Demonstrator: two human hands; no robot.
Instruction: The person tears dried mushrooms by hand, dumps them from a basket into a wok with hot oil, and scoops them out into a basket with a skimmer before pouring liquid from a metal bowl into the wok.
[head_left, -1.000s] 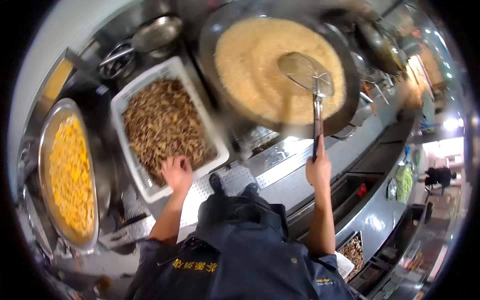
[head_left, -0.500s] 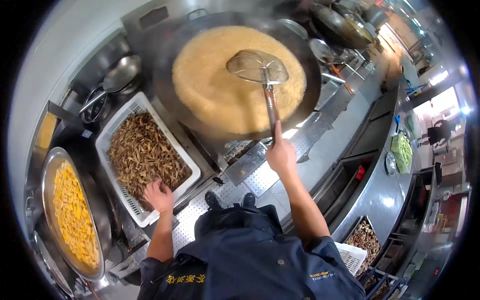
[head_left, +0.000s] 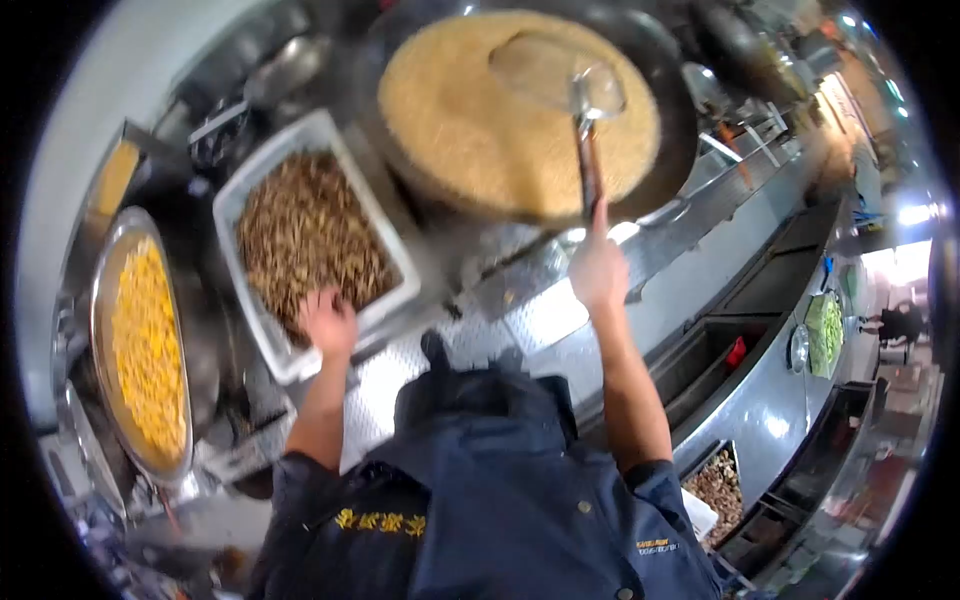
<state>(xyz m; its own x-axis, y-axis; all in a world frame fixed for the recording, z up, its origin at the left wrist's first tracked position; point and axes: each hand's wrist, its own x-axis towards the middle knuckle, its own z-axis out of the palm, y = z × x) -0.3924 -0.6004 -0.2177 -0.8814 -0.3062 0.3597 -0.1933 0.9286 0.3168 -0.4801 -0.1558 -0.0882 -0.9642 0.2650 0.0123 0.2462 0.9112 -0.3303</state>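
Observation:
A wire-mesh skimmer (head_left: 560,80) is in my right hand (head_left: 600,274), its fingers wrapped round the handle. Its mesh head hangs over the wok (head_left: 680,100), above pale, foamy liquid (head_left: 470,110); I cannot tell whether it touches the surface. My left hand (head_left: 328,322) rests at the near edge of a heap of brown strips of food (head_left: 310,235), thumb and fingers apart. Those strips fill a white plastic basket (head_left: 400,290) left of the wok. Blur hides whether any strip lies between the left fingertips.
A metal bowl (head_left: 100,300) of yellow pieces (head_left: 148,350) stands at far left. Behind the basket is a metal ladle (head_left: 285,72). A steel counter (head_left: 760,400) on the right bears a bag of green vegetables (head_left: 825,335), with brown pieces (head_left: 718,495) in a tray at its near end.
The view has tilted, so wok and basket sit higher and further right in it. My right hand keeps hold of the skimmer over the wok; my left stays at the brown strips.

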